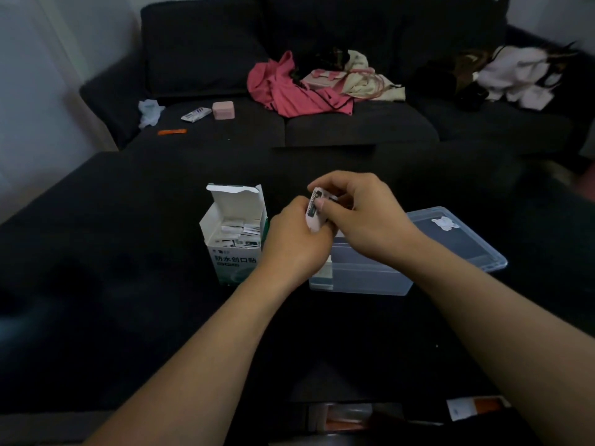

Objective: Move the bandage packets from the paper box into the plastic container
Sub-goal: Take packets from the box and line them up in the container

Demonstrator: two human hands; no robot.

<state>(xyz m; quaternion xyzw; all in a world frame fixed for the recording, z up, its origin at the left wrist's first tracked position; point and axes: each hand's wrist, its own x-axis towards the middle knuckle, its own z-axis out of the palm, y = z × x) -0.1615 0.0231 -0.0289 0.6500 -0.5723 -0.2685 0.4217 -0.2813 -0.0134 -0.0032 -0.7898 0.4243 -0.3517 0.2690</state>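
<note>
A small stack of bandage packets (315, 210) is held above the dark worktop (128, 284), just over the far left corner of the plastic container (363, 275). The stack is gripped from the left by the left hand (297, 241), whose fingers are curled round its lower end. It is pinched from the right by the right hand (360, 217), with the thumb laid on the near face of the stack and the fingers bent behind it. The two hands are touching each other around the stack.

A paper box (233, 233) is stood upright on the worktop just left of the hands, with its top flap (233, 199) folded back and open. The box is seen to be filled nearly to the rim with more white packets (240, 235), packed loosely on edge. Printed characters are shown on its near face.

The clear plastic container is set just right of the box, partly hidden behind the hands. Something pale is seen through its near left wall; what it is cannot be told. A clear lid (460, 239) is laid on the far right side of the container, with a small white sticker (446, 223) on it.

A dark sofa (289, 123) is placed at the far side, with pink clothing (289, 88) heaped on it.
</note>
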